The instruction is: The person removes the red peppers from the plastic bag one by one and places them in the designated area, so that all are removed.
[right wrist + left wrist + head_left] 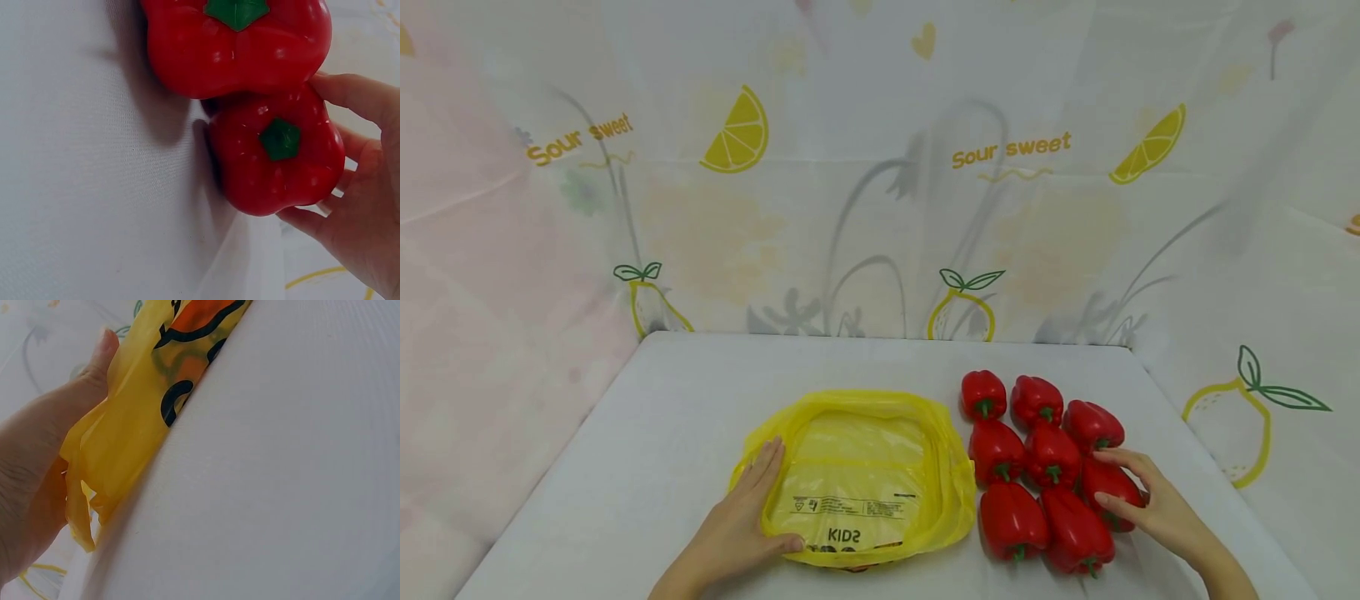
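Note:
A yellow plastic bag (953, 492) stands on the table with its mouth spread wide, printed lettering showing inside. My left hand (739, 518) rests against its left side, fingers straight along the rim and thumb at the front edge. In the left wrist view, the thumb side of the hand (47, 440) lies against the bag's outer wall (125, 431). On the right, my right hand (1161, 510) holds a red bell pepper (1108, 481) between thumb and fingers. The right wrist view shows that pepper (250, 178) beside another pepper (237, 62), green stems towards the camera.
Several more red bell peppers (1052, 454) sit close together in rows, right of the bag. A white cloth covers the table (647, 442). Behind it hangs a curtain (865, 233) printed with lemons.

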Motion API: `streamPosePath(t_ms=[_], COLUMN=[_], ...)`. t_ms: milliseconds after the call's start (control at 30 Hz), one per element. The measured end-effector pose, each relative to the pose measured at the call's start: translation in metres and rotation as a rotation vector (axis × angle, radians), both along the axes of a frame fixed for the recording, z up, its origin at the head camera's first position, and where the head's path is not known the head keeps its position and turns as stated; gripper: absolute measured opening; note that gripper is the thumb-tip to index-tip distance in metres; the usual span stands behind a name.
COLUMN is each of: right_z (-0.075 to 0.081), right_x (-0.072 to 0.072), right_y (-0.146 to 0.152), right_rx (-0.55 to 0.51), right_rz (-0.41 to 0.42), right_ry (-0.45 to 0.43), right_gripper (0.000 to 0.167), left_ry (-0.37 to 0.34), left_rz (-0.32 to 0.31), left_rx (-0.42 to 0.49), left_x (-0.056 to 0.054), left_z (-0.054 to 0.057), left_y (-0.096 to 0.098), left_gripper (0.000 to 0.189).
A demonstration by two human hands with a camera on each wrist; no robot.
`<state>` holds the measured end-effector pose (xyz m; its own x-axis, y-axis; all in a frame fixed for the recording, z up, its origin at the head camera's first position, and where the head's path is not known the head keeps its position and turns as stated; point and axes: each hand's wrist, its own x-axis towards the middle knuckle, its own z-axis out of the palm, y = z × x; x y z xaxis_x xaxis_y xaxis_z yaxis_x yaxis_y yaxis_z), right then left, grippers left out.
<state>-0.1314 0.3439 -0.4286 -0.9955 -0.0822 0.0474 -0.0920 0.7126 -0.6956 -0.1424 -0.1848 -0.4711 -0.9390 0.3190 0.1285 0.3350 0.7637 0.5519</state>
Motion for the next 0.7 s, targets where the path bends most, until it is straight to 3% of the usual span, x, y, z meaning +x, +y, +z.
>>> streamPosePath(t_ms=[333,500,700], right_z=[0.009,0.018,0.032], right_x=[-0.001,-0.002,-0.004], right_y=[-0.006,-0.015,-0.039], right_rx=[0.113,0.126,0.151], right_rz=[0.010,0.027,0.105], right_ry=[0.074,0.153,0.304], right_gripper=[0.053,0.054,0.055], left_ry=[0.082,0.062,0.038], left_rz=[-0.021,-0.016,-0.011], left_rx=[0.018,0.012,0.020], left_x=[0.001,0.002,0.002], left_z=[0.006,0.009,0.008], left_y=[0.002,0.003,0.003], left_gripper=[0.127,0.126,0.126])
